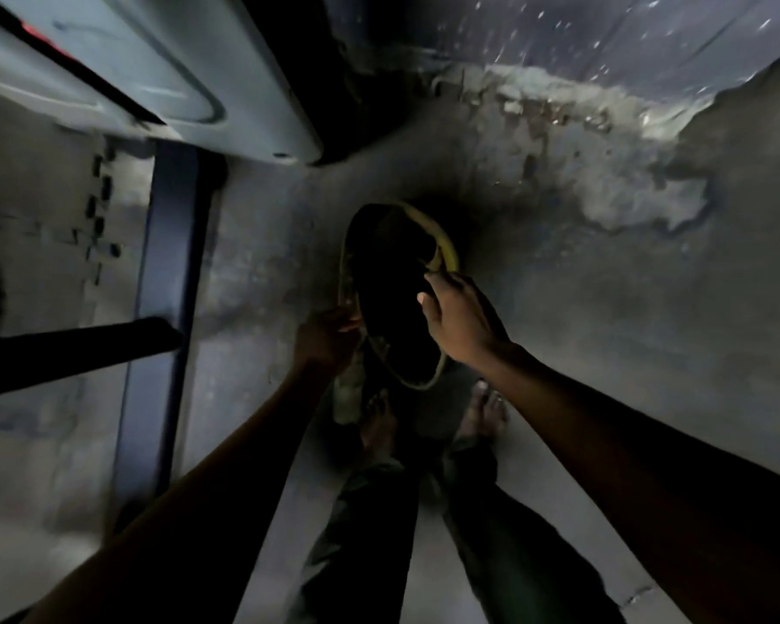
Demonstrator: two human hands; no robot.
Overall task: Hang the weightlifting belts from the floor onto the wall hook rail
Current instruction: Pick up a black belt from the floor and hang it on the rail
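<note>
1. At the far left a jigsaw-edged mat (pixel 41 227) is lying flat; a pale machine housing (pixel 163 69) is jutting in from the upper left corner; a black bar (pixel 77 349) is reaching in from the left edge and ending at a blue beam (pixel 167 308).
2. The left hand (pixel 327 335) is curling its fingers round the left edge of the belt (pixel 392 290) and gripping it; its arm is stretching up from the lower left.
3. The belt, black with yellow trim, is hanging as a loop between the two hands, above the grey floor (pixel 604 317) and just ahead of the bare feet (pixel 379 425); the light is too dim to tell whether its lower end is touching the floor.
4. The right hand (pixel 458 322) is pinching the yellow trim at the loop's upper right; its thumb is sticking out to the left.
5. Further right a pale worn patch (pixel 604 141) is spreading across the floor.
</note>
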